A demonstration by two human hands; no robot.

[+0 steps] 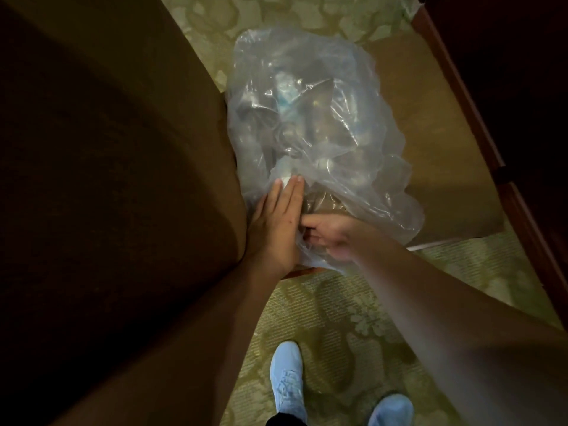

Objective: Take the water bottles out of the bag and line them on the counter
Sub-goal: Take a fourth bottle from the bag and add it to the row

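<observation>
The bottles (302,124) lay inside the bag (368,192). They showed only dimly through the crumpled clear film, and their count could not be told. The bag lay on a brown surface (436,155) with its near end toward the person. No bottle was out.

Hand states:
- Left hand (272,226): open, fingers straight and together, pressed flat on the bag's near left side.
- Right hand (325,236): motion-blurred, fingers curled into the film at the bag's near end, apparently gripping it.

Likely faults from this state:
- The film looked thin. A hard pull against the weight of the bottles could tear it and spill them.
- The bottles were round and loose. If the mouth opened wide, one could roll off the surface onto the carpet (338,318).
- The film was slack and folded over itself. A hand reaching in could catch film with the bottle and drag the whole bag.
- The light was dim, so the mouth of the bag was hard to locate.

Surroundings:
- A large brown upholstered piece (123,149) touched the bag's left side and crowded the left arm.
- A dark wooden edge (491,155) ran along the right, leaving a narrow lane.
- Two pale shoes (285,373) stood on the carpet below, in the probable path of a fallen bottle.
- No table for the line-up was in view.
</observation>
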